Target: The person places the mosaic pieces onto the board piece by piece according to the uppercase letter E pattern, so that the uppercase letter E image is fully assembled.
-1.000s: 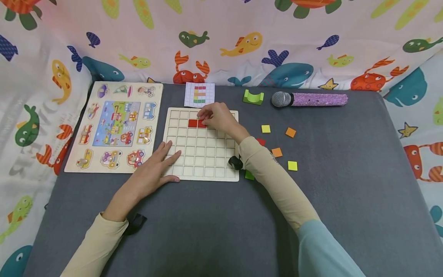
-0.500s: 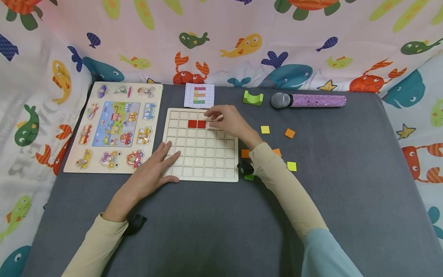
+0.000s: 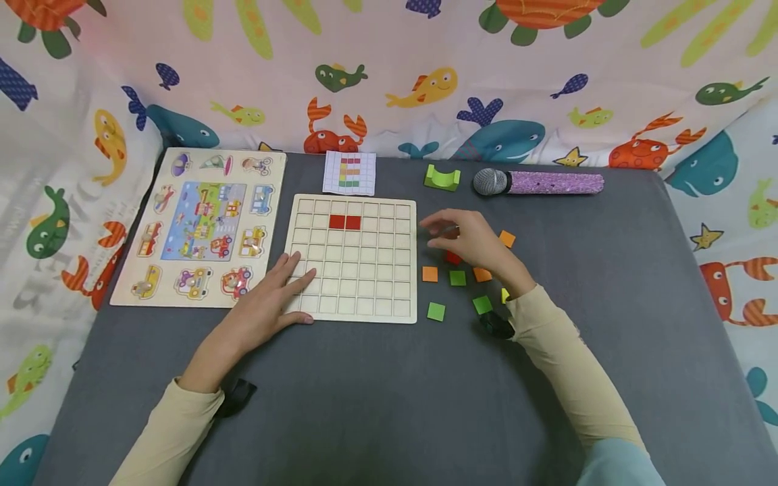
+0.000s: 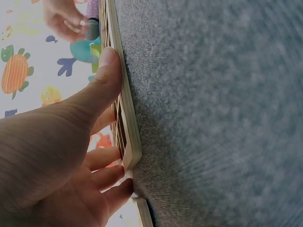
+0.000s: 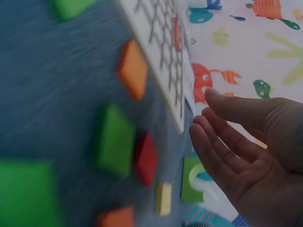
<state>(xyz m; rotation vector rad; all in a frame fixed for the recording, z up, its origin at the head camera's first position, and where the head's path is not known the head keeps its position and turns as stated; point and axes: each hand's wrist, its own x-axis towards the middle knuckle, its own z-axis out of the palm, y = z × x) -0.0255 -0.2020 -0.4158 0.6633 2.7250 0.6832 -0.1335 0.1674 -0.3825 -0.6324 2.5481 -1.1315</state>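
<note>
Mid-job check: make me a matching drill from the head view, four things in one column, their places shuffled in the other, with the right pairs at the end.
Things
1. Pattern card
2. Microphone
3. Adjoining red tiles
4. Left hand

Places
A. In the second row from the far edge of the grid board
B. At the grid board's near left corner
C. To the right of the green arched block
D. At the middle of the grid board's far edge

Right pairs: 1-D, 2-C, 3-A, 4-B
</note>
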